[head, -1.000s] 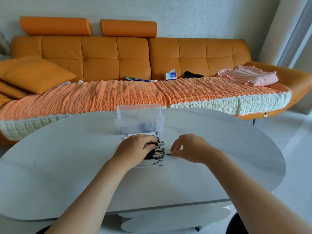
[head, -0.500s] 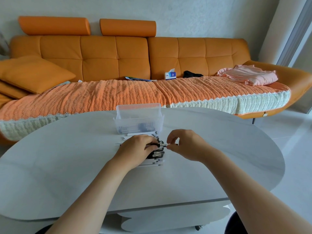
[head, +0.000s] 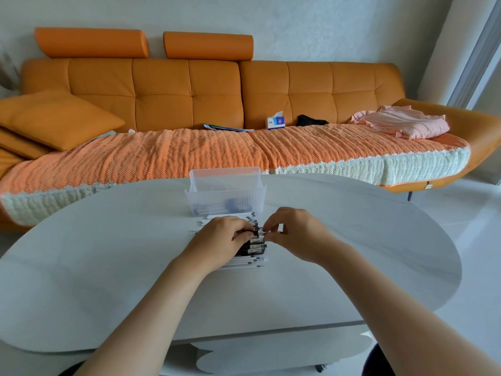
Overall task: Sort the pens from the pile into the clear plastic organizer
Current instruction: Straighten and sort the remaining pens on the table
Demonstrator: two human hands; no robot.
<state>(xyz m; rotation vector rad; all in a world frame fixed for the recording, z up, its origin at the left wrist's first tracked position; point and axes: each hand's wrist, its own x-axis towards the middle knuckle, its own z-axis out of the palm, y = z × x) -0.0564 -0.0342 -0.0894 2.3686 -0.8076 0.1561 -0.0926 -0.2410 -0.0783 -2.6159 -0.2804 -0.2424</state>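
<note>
- Head view, looking down over both of my bare forearms at a pale oval table [head: 108, 267].
- Mid-table, just on my side of the clear plastic organizer [head: 225, 195], lies the pile of pens [head: 253, 252]. The pens run crosswise and side by side, with white barrels at the near edge and black clipped ends stacked above them.
- My left hand [head: 219, 238] lies palm down on the left part of the pile. Its fingers are curled over the black ends and grip the top of the stack.
- My right hand [head: 296, 234] is at the pile's right side. Thumb and forefinger pinch the end of one pen [head: 262, 232] at the top of the pile; the other fingers are loosely bent.
- The two hands nearly meet over that pen. My left fingertips seem to hold its other end, but the spot is too small and shaded to be sure.
- The organizer stands upright toward the far side of the table, with ribbed walls, a taller back section and a lower front one. Dark and pale pen shapes show low in the front section through the wall.
- Beyond the table is an orange sofa [head: 189, 90] with a knitted cover [head: 162, 158].
- On the sofa are cushions [head: 54, 120] at the left end, a tissue box [head: 276, 122] near the middle and a folded pink cloth [head: 401, 122] at the right.
</note>
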